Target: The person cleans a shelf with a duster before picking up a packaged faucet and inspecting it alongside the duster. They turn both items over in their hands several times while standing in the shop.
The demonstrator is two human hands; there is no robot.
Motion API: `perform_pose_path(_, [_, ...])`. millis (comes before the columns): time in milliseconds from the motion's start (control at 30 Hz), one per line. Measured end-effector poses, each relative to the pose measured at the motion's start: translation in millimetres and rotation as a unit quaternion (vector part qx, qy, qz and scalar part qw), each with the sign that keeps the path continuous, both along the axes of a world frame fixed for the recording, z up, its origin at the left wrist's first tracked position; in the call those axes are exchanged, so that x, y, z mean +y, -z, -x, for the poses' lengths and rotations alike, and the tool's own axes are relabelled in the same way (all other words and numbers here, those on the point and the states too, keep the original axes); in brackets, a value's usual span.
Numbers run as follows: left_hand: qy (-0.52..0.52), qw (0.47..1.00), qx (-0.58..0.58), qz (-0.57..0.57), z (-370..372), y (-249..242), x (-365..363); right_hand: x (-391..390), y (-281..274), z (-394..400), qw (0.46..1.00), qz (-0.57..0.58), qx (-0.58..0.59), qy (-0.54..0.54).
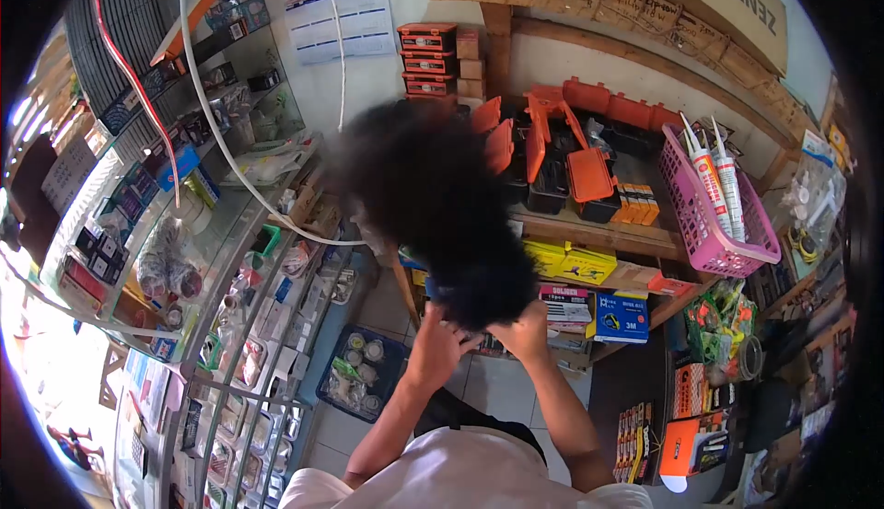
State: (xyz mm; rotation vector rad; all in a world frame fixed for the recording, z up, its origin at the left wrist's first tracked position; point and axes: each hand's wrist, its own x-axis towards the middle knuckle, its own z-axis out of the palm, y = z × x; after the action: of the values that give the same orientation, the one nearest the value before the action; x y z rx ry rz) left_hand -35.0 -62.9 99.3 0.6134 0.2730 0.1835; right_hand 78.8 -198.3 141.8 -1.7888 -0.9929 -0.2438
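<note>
A black, fluffy duster-like thing (433, 205), blurred by motion, stands up in front of the person's body and covers part of the shelf behind it. My left hand (439, 345) is at its lower left edge, with fingers curled in against the dark material. At the lower right edge is my right hand (523, 329), its fingers also bent onto the same material. Both hands are close together, and the fingertips are partly hidden by the black thing.
Glass display shelves (216, 325) stand at the left. Behind are orange-lidded boxes (589, 175) and a pink basket (718, 205) with sealant tubes on a wooden shelf. A dark tray (364, 371) of small goods lies on the tiled floor. White cables hang at the left.
</note>
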Motion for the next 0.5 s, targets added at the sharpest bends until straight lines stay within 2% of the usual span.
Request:
perform_pose_path(33, [-0.021, 0.95, -0.014, -0.313, 2, 7, 2, 2, -15, 5, 0.996, -0.009, -0.085, -0.039])
perform_pose_path(67, [-0.037, 0.929, -0.028, -0.366, 2, 13, 5, 5, -24, 10, 0.982, -0.018, -0.17, -0.078])
perform_pose_path(133, [-0.077, 0.878, -0.048, -0.47, 4, 0, 7, 3, -18, 20, 0.979, 0.008, -0.176, -0.1])
perform_pose_path(167, [-0.03, 0.96, -0.203, -0.19, 5, -13, 4, 1, -14, 25, 0.967, 0.055, -0.211, -0.135])
perform_pose_path(200, [-0.026, 0.984, -0.17, -0.036, 4, 3, 14, 0, -11, 30, 0.949, 0.103, -0.245, -0.17])
perform_pose_path(233, [-0.043, 0.982, -0.135, 0.123, 5, 5, 20, -2, -14, 42, 0.94, 0.199, -0.226, -0.159])
perform_pose_path(267, [-0.043, 0.982, -0.134, 0.124, 8, 7, 20, -4, -10, 46, 0.94, 0.199, -0.225, -0.159])
perform_pose_path(333, [-0.051, 0.981, -0.133, 0.135, 16, -27, 13, -9, -3, 55, 0.945, 0.219, -0.157, -0.184])
perform_pose_path(367, [-0.054, 0.98, -0.133, 0.136, 17, -27, 16, -10, 0, 58, 0.945, 0.22, -0.157, -0.186])
perform_pose_path(433, [-0.065, 0.988, -0.094, 0.108, 21, -25, 25, -15, 6, 65, 0.976, 0.053, -0.053, -0.204])
perform_pose_path(467, [-0.071, 0.987, -0.093, 0.11, 20, -20, 29, -19, 7, 67, 0.975, 0.055, -0.051, -0.21])
perform_pose_path(500, [-0.099, 0.983, -0.111, 0.11, 18, -10, 35, -25, 8, 70, 0.98, 0.051, 0.009, -0.194])
